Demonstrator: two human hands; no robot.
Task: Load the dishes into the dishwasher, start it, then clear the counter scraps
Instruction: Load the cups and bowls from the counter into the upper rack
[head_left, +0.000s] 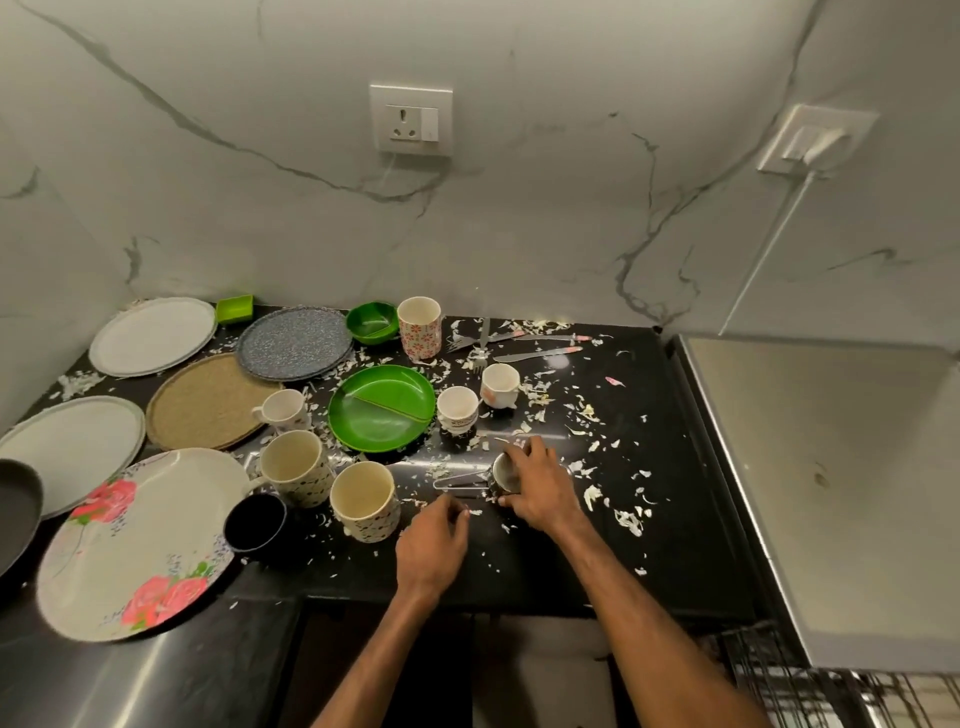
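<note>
My right hand (537, 483) grips a small steel cup (503, 475) with a wire handle, standing on the black counter (675, 545). Just left of it, my left hand (434, 540) hovers low over the counter with fingers curled, and I cannot see whether it pinches a scrap. White scraps (628, 519) lie scattered across the counter. Several mugs stand around: two spotted ones (363, 501) (296, 467), small white cups (457, 410) (498, 384), a floral tumbler (420, 327). A green divided plate (382, 405) sits in the middle. Forks and knives (519, 345) lie at the back.
Plates crowd the left: a rose-patterned one (135, 540), plain white ones (153, 335), a woven mat (208, 400), a speckled plate (293, 343). A green bowl (371, 322) and black bowl (254, 522) stand among them. A dishwasher top (831, 467) and rack (779, 675) lie right.
</note>
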